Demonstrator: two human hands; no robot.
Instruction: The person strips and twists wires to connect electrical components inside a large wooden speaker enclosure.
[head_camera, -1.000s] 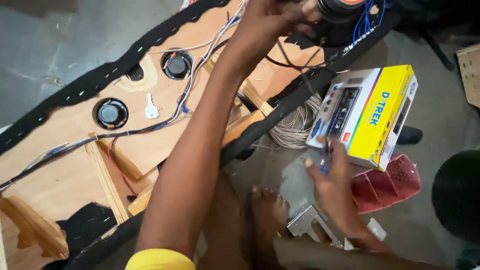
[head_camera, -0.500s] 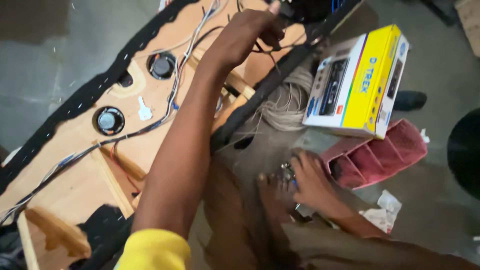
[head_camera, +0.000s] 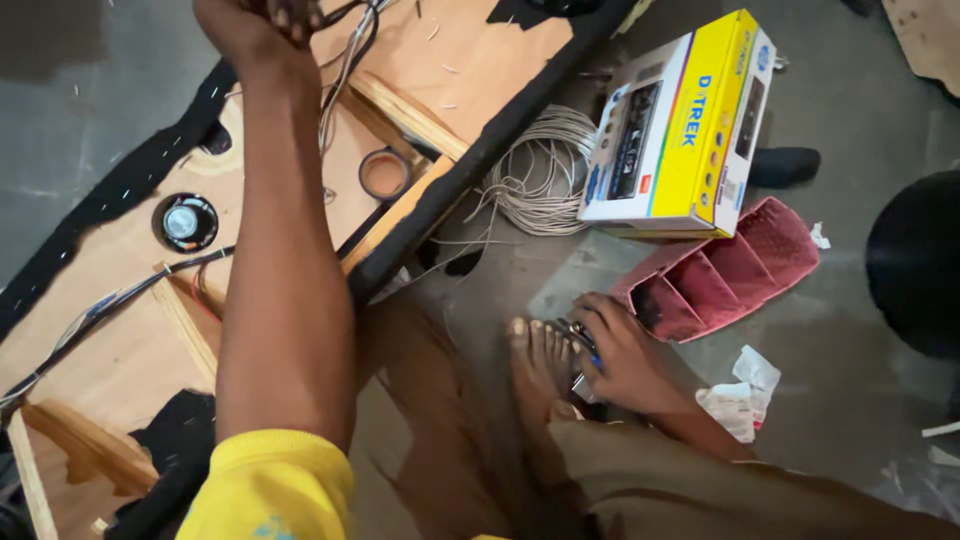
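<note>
A grey concrete floor (head_camera: 880, 110) fills the scene, with a plywood panel (head_camera: 110, 340) edged in black fabric lying across it from nine o'clock to twelve. The left hand (head_camera: 250, 25), at twelve o'clock, is clenched around a bundle of wires (head_camera: 345, 60) above the panel; a small round speaker (head_camera: 185, 222) sits in the wood at nine o'clock, left of the forearm. The right hand (head_camera: 625, 355), near centre, has its fingers curled on a small metal tool (head_camera: 583, 340) on the floor, just beside a bare foot (head_camera: 535, 365). Close at two o'clock of that hand lies a pink divided tray (head_camera: 735, 265), and beyond it a yellow and white box (head_camera: 680, 125) and a coil of pale cable (head_camera: 540, 175). Crumpled paper (head_camera: 740, 395) lies at three o'clock.
</note>
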